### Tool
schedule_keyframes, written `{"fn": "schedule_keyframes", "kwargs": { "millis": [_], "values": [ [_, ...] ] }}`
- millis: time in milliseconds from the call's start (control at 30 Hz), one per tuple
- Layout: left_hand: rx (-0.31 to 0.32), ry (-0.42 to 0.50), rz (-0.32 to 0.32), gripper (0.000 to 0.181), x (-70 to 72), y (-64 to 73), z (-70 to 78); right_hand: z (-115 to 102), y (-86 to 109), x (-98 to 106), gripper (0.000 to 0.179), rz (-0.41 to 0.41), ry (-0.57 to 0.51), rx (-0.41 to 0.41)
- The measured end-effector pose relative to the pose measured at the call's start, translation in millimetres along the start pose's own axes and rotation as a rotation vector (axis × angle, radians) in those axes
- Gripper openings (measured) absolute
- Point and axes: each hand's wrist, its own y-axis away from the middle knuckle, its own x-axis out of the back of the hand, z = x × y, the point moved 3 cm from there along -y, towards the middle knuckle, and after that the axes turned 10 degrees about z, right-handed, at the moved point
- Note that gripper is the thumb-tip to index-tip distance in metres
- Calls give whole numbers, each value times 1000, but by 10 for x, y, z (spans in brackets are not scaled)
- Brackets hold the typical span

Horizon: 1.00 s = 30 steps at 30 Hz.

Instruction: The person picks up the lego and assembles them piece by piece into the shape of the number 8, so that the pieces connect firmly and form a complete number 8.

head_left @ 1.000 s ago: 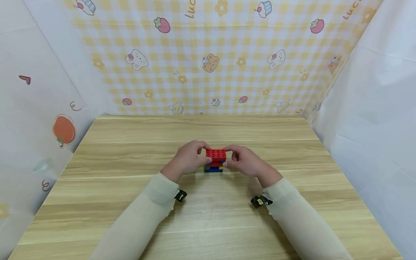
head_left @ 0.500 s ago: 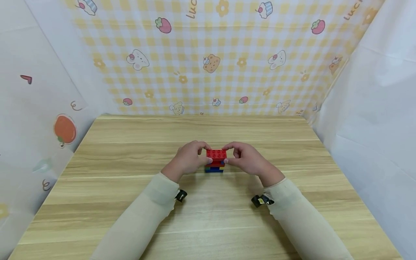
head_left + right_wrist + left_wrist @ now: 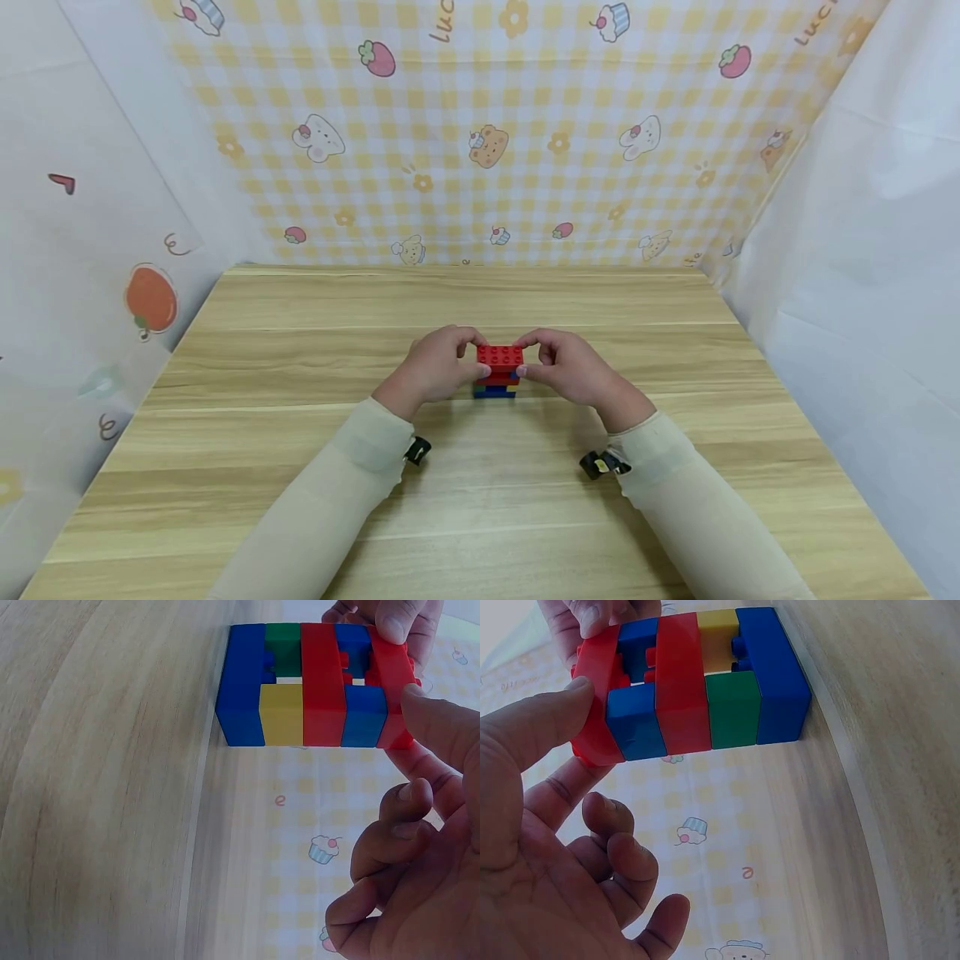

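A tower of toy building bricks stands on the wooden table in front of me. Its top red brick (image 3: 499,357) is pinched from the left by my left hand (image 3: 437,367), thumb on the near side and index finger behind. From the right, my right hand (image 3: 567,368) pinches the same brick in the same way. Under it, in the left wrist view, come a small blue brick (image 3: 632,724) at each end, then a long red brick (image 3: 681,690). Lower are a green brick (image 3: 733,711) and a yellow brick (image 3: 281,716), on a long blue base brick (image 3: 241,686).
The wooden table (image 3: 480,500) reaches back to a yellow-checked cloth (image 3: 450,92) with cartoon prints. White cloths hang on the left (image 3: 90,275) and right (image 3: 870,275). A black wrist device sits under each sleeve cuff.
My right thumb has moved slightly up onto the near face of the top red brick, and the right index finger has shifted a little. The left hand and the tower look still.
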Motion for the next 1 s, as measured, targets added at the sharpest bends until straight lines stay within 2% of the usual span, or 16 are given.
{"fn": "schedule_keyframes", "kwargs": {
  "millis": [233, 533, 767, 1000],
  "values": [
    [18, 8, -9, 29, 6, -2, -12, -6, 12, 4, 31, 1, 3, -4],
    [30, 17, -22, 29, 15, -30, -14, 3, 13, 18, 33, 22, 67, 32],
    [21, -3, -29, 26, 27, -85, -23, 31, -20, 20, 34, 37, 95, 40],
    [7, -42, -24, 30, 35, -141, -25, 17, -23, 26, 37, 71, 112, 108]
  ]
}}
